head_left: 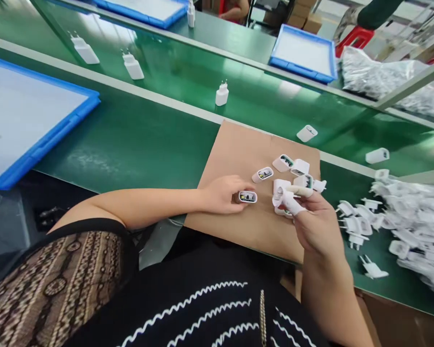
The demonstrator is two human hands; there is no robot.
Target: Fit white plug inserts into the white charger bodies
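My left hand [220,193] is closed around a white charger housing [252,198], its open end facing right and showing parts inside. In my right hand [318,224], thumb and forefinger wear white finger covers and pinch a white plug cap [279,195]. Several open-ended charger housings lie on the cardboard sheet [231,149] by my hands, among them one housing [263,174] just above the left hand and another housing [283,163] farther back. Right of the cardboard, loose plug caps [355,224] with pins are scattered, and one plug cap [373,267] lies nearer me.
A big heap of white plug caps [415,212] covers the right side. Along the green conveyor [173,72] stand closed chargers [222,94] and open housings [306,133]. Blue-rimmed trays [90,99] are at left and across the belt. Another person's arm [237,9] shows at the back.
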